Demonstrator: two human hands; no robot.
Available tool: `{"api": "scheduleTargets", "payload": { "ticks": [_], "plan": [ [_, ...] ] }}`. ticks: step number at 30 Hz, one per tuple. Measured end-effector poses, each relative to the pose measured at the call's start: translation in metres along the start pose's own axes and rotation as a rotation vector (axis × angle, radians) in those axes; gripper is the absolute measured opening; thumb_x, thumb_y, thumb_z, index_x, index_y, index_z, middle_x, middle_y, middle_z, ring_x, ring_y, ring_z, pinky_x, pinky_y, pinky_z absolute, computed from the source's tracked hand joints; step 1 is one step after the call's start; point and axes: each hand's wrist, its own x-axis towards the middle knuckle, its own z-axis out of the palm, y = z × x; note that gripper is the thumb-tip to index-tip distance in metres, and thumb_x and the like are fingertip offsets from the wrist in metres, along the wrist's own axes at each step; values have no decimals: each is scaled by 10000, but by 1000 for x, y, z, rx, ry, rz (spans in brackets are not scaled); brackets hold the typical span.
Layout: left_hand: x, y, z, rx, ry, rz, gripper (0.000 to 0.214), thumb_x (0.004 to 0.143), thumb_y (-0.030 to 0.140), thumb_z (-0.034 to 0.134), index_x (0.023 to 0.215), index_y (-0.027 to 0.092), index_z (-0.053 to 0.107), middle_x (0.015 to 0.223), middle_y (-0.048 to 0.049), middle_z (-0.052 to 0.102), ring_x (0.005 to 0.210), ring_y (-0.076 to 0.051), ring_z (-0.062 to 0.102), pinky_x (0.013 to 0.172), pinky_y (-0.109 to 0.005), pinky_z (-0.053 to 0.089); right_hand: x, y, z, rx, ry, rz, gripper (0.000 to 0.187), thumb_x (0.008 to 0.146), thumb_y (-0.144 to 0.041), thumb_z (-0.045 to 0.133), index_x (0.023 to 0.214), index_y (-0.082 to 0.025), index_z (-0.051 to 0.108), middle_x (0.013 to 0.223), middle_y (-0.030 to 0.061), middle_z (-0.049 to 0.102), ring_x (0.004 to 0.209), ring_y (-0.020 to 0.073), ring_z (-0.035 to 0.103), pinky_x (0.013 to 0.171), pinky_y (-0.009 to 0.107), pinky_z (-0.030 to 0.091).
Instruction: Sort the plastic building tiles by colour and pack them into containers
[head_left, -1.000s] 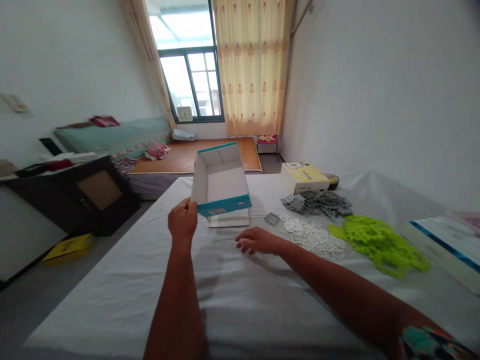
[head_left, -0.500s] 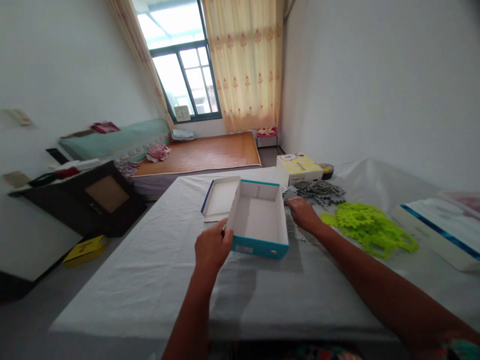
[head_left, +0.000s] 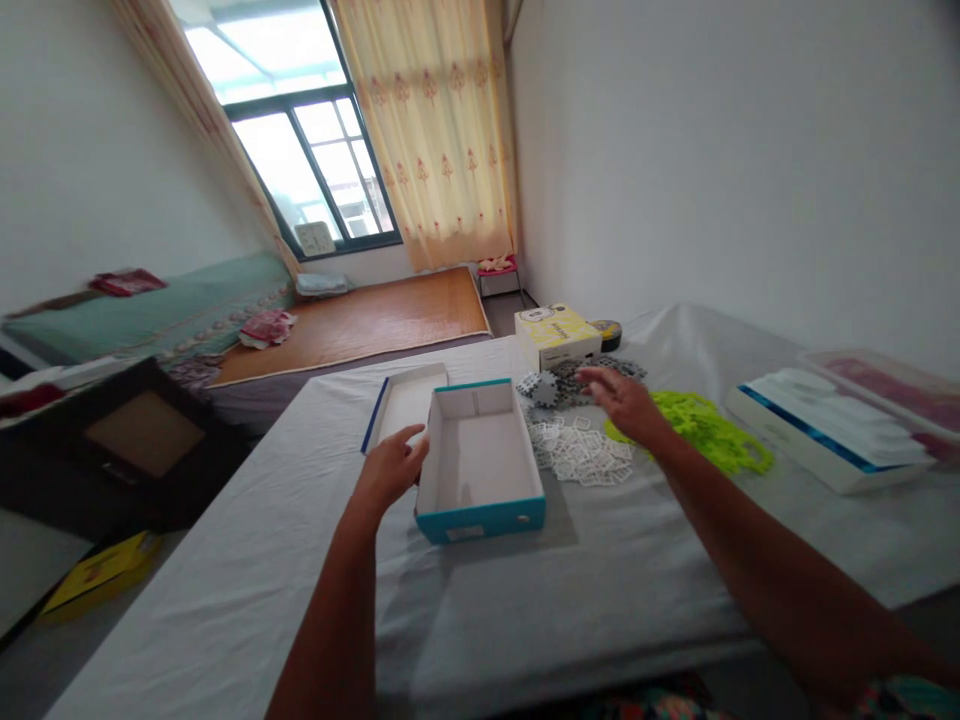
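A blue box [head_left: 480, 525] with a white inside stands open on the table, nothing in it. Its lid [head_left: 411, 398] lies inside-up just behind its left side. At the box's left wall is my left hand [head_left: 391, 468], fingers apart; whether it touches the wall I cannot tell. My right hand [head_left: 621, 402] hovers, open and holding nothing, between three heaps. These are small white square frames [head_left: 581, 455], grey gear-like pieces [head_left: 546, 390] and bright green plastic pieces [head_left: 705, 430].
A yellow and white carton [head_left: 556, 338] stands at the table's far end, with a dark round object [head_left: 607, 333] beside it. White trays [head_left: 832, 425] and a clear tub [head_left: 892, 390] are at the right. A bed [head_left: 375, 325] lies beyond the table [head_left: 247, 560].
My right hand has let go of the box and moved right toward the heaps. My left hand has loosened from the left wall. The box sits nearer, and the view has turned right.
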Motion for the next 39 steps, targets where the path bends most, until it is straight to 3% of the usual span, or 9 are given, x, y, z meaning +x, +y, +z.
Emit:
{"api": "scheduleTargets", "payload": {
  "ticks": [4,7,9,12,15,24,30,34,39],
  "plan": [
    [9,-9,17,-384,-59,56,622,814,524,515,1258,93,574,476,52,507,413,-116,474,456,-232,384,4,26,-84,-267,129,29,450,871,-472,477,1218,-218,608,1193,86,655,1058,259,621,907,442,495],
    [7,-17,33,-500,102,78,604,831,543,495,1219,93,601,510,45,511,448,-109,475,464,-222,394,-20,56,-124,-594,-38,67,627,784,-573,569,1305,-225,558,1318,117,576,1219,316,515,1029,490,391],
    [5,-21,42,-426,216,92,544,841,520,487,1175,118,640,546,26,561,495,-120,514,497,-223,414,-39,74,-133,-770,-175,104,812,696,-621,638,1391,-236,474,1417,139,479,1302,350,421,1062,521,335],
    [4,-23,48,-286,327,125,484,853,483,468,1133,147,676,682,-19,673,606,-149,592,566,-232,447,-58,90,-125,-926,-246,198,986,616,-670,679,1469,-307,342,1524,135,318,1347,416,316,979,604,375],
    [3,-23,51,-247,392,150,467,863,471,448,1114,157,686,819,-47,720,665,-160,621,614,-240,469,-60,93,-108,-966,-247,235,1019,609,-683,680,1487,-348,284,1562,124,228,1350,447,275,912,629,410],
    [-1,-24,57,-240,433,176,451,878,456,425,1097,161,687,907,-69,739,744,-182,662,670,-253,489,-49,101,-97,-932,-308,261,816,638,-647,668,1370,-329,499,1502,108,364,1300,424,371,944,610,395],
    [-1,-25,60,-244,439,189,436,885,435,416,1091,159,683,1004,-88,736,865,-203,678,754,-274,497,-56,113,-97,-948,-271,195,834,648,-633,662,1384,-280,489,1473,139,395,1312,390,374,999,545,376],
    [-1,-25,60,-239,437,179,455,883,449,410,1089,151,686,947,-82,741,770,-189,671,693,-265,492,-55,115,-98,-932,-274,212,914,581,-659,706,1386,-287,486,1474,144,392,1313,409,368,995,552,376],
    [-2,-23,59,-230,441,173,451,881,453,406,1086,163,684,918,-71,740,735,-179,666,687,-260,497,-52,108,-97,-954,-267,220,817,639,-618,678,1367,-286,510,1443,135,435,1273,402,407,978,547,387]
  ]
}}
